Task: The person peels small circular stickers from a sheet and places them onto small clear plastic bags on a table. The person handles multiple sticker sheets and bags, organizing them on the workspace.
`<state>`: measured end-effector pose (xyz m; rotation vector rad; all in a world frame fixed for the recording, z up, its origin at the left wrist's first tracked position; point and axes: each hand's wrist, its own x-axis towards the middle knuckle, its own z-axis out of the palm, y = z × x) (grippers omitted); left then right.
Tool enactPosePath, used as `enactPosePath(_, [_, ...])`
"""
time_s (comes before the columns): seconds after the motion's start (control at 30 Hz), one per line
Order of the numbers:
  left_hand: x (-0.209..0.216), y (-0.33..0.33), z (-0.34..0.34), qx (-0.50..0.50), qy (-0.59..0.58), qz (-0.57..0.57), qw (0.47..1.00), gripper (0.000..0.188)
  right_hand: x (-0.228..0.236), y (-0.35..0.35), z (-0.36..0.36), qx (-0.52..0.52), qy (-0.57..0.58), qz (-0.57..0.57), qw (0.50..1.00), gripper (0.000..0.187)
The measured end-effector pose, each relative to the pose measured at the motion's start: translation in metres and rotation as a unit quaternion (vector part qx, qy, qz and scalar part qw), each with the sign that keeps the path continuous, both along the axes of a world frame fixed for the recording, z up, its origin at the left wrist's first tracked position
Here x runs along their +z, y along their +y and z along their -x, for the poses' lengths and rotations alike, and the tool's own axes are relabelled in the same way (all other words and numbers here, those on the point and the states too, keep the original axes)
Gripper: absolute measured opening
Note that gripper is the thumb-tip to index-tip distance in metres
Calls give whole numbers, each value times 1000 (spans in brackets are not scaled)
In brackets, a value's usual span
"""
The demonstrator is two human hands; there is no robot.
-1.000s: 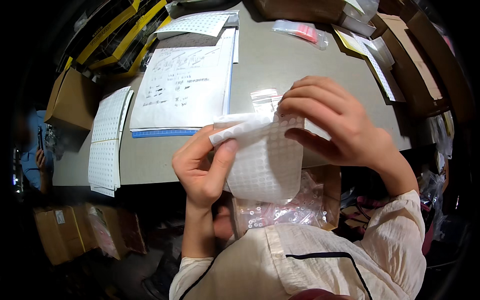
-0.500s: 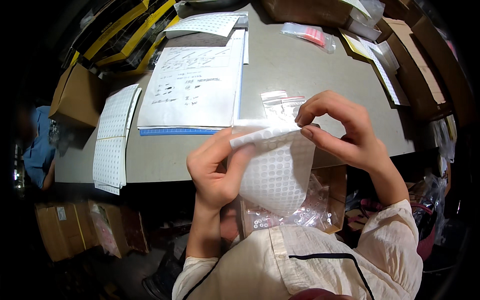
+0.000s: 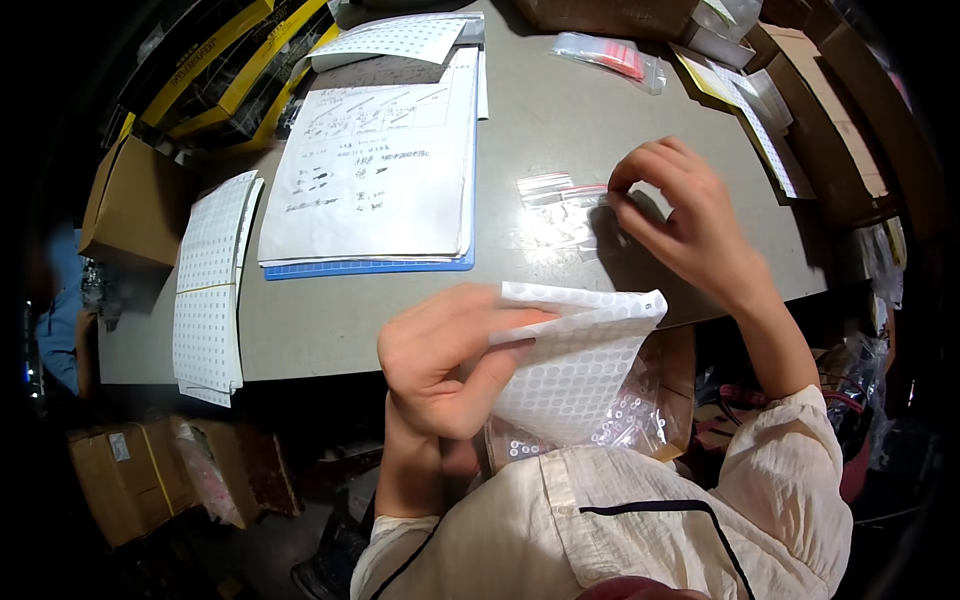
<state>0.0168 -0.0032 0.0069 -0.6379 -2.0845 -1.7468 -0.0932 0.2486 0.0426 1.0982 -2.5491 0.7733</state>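
My left hand (image 3: 440,360) grips a white sheet of round stickers (image 3: 575,385), thumb on the near side and fingers behind its folded top edge. A dark mark shows at the sheet's right corner. Out over the table, my right hand (image 3: 680,215) has its thumb and index finger close together in a pinch; anything between them is too small to make out. Beside those fingertips lie small clear zip bags (image 3: 558,220) with white contents. Below the sheet, an open cardboard box (image 3: 680,385) holds plastic bags and small round labelled pieces.
A stack of handwritten papers (image 3: 375,200) rests on a blue board (image 3: 370,268). Banded sticker sheets (image 3: 210,290) lie at the table's left edge, near a brown carton (image 3: 135,205). A bag with red contents (image 3: 610,60) sits at the back; cardboard boxes (image 3: 830,110) line the right.
My right hand has left the sheet's corner and moved up and forward to the small bags. The sheet in my left hand has dropped a little lower.
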Motion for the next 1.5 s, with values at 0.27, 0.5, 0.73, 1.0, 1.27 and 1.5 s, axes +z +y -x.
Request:
enactPosePath(0.27, [-3, -2, 1, 10, 17, 0, 1000, 33, -2, 2, -9, 16, 5, -113, 993, 12])
enactPosePath(0.5, [4, 3, -5, 35, -22, -35, 999, 32, 26, 21, -24, 87, -86, 73, 990, 23])
enactPosePath(0.73, [-6, 2, 0, 37, 16, -42, 998, 33, 26, 15, -46, 128, 12, 50, 990, 30])
enactPosePath(1.0, [-1, 0, -1, 47, 19, 2, 999, 24, 17, 8, -48, 139, 42, 76, 986, 25])
enactPosePath(1.27, [-3, 1, -1, 48, 29, 8, 998, 33, 18, 15, -48, 125, -92, 122, 980, 11])
enactPosePath(1.5, [2, 2, -6, 40, 9, -5, 999, 34, 10, 3, -30, 36, -225, 219, 949, 10])
